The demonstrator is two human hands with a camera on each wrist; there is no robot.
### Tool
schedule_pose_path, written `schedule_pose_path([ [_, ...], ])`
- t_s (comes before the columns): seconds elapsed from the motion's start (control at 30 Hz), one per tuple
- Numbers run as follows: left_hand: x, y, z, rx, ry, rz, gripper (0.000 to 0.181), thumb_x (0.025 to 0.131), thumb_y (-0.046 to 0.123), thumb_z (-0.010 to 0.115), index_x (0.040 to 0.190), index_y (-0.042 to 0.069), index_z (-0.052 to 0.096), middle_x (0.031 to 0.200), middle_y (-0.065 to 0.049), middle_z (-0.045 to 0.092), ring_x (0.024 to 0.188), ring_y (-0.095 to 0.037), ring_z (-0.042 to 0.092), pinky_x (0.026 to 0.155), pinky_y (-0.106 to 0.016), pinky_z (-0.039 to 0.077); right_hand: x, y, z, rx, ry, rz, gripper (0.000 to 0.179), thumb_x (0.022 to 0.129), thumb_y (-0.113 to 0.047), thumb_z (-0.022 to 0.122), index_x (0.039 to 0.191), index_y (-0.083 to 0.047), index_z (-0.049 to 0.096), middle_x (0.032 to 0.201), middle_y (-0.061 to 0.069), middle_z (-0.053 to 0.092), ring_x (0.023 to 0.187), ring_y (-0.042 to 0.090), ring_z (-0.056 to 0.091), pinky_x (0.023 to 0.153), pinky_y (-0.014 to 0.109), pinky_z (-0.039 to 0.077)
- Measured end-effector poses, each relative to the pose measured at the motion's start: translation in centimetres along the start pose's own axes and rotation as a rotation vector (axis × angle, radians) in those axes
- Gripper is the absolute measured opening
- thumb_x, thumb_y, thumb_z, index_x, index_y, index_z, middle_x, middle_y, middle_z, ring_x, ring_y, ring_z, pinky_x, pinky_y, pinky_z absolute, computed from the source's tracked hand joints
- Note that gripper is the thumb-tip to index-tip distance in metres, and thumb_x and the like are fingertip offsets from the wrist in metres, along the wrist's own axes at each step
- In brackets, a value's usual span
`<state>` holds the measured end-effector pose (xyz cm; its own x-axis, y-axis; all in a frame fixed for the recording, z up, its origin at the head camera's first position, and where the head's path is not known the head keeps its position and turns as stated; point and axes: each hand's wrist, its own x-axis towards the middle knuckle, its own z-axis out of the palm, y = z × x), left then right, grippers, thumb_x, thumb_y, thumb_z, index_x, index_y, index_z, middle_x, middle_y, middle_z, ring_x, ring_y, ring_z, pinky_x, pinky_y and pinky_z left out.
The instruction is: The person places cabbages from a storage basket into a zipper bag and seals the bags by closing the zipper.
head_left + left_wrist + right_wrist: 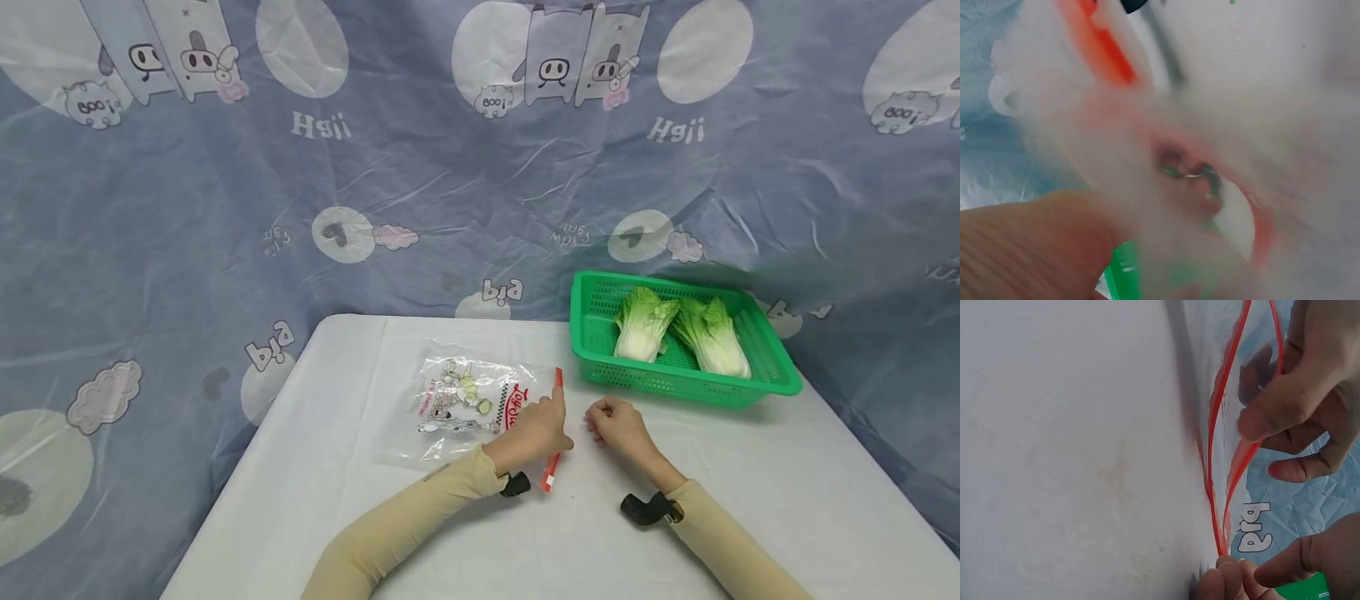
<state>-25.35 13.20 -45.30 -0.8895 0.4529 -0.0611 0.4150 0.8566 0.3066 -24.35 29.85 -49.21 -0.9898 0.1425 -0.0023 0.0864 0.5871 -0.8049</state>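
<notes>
A clear plastic zip bag (457,408) with a red strip along its mouth and printed cartoon figures lies on the white table. My left hand (536,429) is at the red edge, its index finger extended along the strip in the head view. In the right wrist view the bag's mouth stands apart, and my left hand's thumb (1257,425) and fingers grip one red strip (1244,456). My right hand (618,429) looks curled beside the bag in the head view. Up close, its fingertips (1229,572) pinch the strip's end. Blurred plastic covers much of the left wrist view.
A green plastic basket (667,377) stands at the table's back right, holding one leafy cabbage (643,325) and another cabbage (716,337). The white table (315,500) runs back to a blue-grey printed curtain (450,183).
</notes>
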Motion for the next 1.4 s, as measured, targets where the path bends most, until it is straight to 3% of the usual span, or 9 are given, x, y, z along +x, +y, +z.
schedule_pose_path([
  [0.1, -0.1, -0.7, -0.6, -0.093, 0.013, 0.011, 0.062, 0.080, 0.028, 0.076, 0.127, -0.001, 0.048, 0.092, -0.010, 0.067, 0.068, -0.017, 0.061, 0.057, -0.027, 0.048, 0.0, -0.2, 0.3, -0.041, 0.014, -0.016, 0.018, 0.093, -0.014, 0.052, 0.090, -0.001, 0.064, 0.074, 0.009, 0.067, 0.059, 0.013, 0.059, 0.052, 0.024, 0.050],
  [0.23, -0.5, -2.0, -1.3, -0.198, 0.074, 0.055, 0.020, 0.083, 0.013, 0.069, 0.095, 0.001, 0.058, 0.073, -0.006, 0.062, 0.056, -0.012, 0.053, 0.046, -0.024, 0.043, -0.2, -0.4, 0.6, -0.106, 0.027, -0.040, 0.018, 0.093, -0.015, 0.053, 0.090, -0.002, 0.064, 0.073, 0.007, 0.067, 0.058, 0.011, 0.055, 0.050, 0.024, 0.044],
  [0.3, -0.7, -2.8, -1.5, -0.235, 0.125, 0.077, 0.009, 0.081, 0.006, 0.066, 0.083, 0.004, 0.058, 0.067, -0.002, 0.058, 0.053, -0.010, 0.049, 0.043, -0.022, 0.040, -0.4, -0.6, 0.8, -0.133, 0.030, -0.049, 0.019, 0.093, -0.017, 0.053, 0.091, -0.002, 0.065, 0.074, 0.006, 0.068, 0.059, 0.012, 0.055, 0.051, 0.025, 0.043],
  [0.43, -1.1, -4.1, -2.1, -0.297, 0.238, 0.106, 0.008, 0.081, 0.001, 0.064, 0.077, 0.005, 0.058, 0.065, 0.000, 0.058, 0.053, -0.008, 0.048, 0.043, -0.018, 0.038, -0.6, -1.4, 1.6, -0.136, 0.020, -0.052, 0.022, 0.094, -0.023, 0.056, 0.094, -0.002, 0.065, 0.078, 0.006, 0.069, 0.063, 0.012, 0.055, 0.054, 0.025, 0.043],
  [0.63, -1.9, -5.2, -3.9, -0.311, 0.348, 0.103, 0.013, 0.086, 0.007, 0.068, 0.077, 0.006, 0.059, 0.066, -0.002, 0.060, 0.055, -0.007, 0.049, 0.046, -0.017, 0.037, 0.1, -3.9, 4.0, 0.016, -0.041, -0.012, 0.040, 0.095, -0.038, 0.059, 0.101, 0.002, 0.061, 0.079, 0.012, 0.068, 0.060, 0.014, 0.061, 0.054, 0.024, 0.049],
  [0.8, -2.7, -5.7, -6.1, -0.373, 0.379, 0.081, 0.001, 0.086, 0.003, 0.063, 0.086, 0.003, 0.064, 0.068, -0.003, 0.061, 0.052, -0.007, 0.048, 0.045, -0.018, 0.037, 0.8, -6.0, 6.0, 0.095, 0.025, -0.031, 0.026, 0.094, -0.026, 0.060, 0.099, 0.000, 0.060, 0.068, 0.008, 0.064, 0.055, 0.013, 0.058, 0.052, 0.023, 0.045],
  [0.87, -3.0, -6.1, -7.1, -0.408, 0.404, 0.070, 0.004, 0.086, 0.002, 0.063, 0.089, 0.002, 0.066, 0.068, -0.005, 0.063, 0.050, -0.008, 0.049, 0.044, -0.019, 0.037, 1.1, -6.7, 6.7, 0.107, 0.062, -0.042, 0.021, 0.093, -0.021, 0.061, 0.097, -0.001, 0.061, 0.066, 0.004, 0.061, 0.055, 0.010, 0.055, 0.052, 0.023, 0.044],
  [1.13, -3.6, -8.4, -10.9, -0.518, 0.557, -0.006, 0.008, 0.084, 0.004, 0.064, 0.077, 0.007, 0.063, 0.068, -0.005, 0.064, 0.054, -0.010, 0.054, 0.048, -0.022, 0.041, 1.8, -8.0, 7.9, 0.180, 0.084, -0.082, 0.016, 0.092, -0.019, 0.063, 0.094, -0.003, 0.062, 0.065, 0.004, 0.063, 0.053, 0.010, 0.057, 0.051, 0.023, 0.046],
  [1.4, -5.0, -10.3, -13.7, -0.608, 0.621, -0.040, 0.008, 0.084, 0.008, 0.063, 0.075, 0.009, 0.062, 0.067, -0.004, 0.063, 0.052, -0.015, 0.054, 0.050, -0.027, 0.043, 2.6, -7.8, 8.6, 0.110, 0.087, -0.058, 0.013, 0.089, -0.016, 0.064, 0.090, -0.002, 0.064, 0.061, 0.004, 0.062, 0.050, 0.009, 0.053, 0.048, 0.022, 0.041],
])
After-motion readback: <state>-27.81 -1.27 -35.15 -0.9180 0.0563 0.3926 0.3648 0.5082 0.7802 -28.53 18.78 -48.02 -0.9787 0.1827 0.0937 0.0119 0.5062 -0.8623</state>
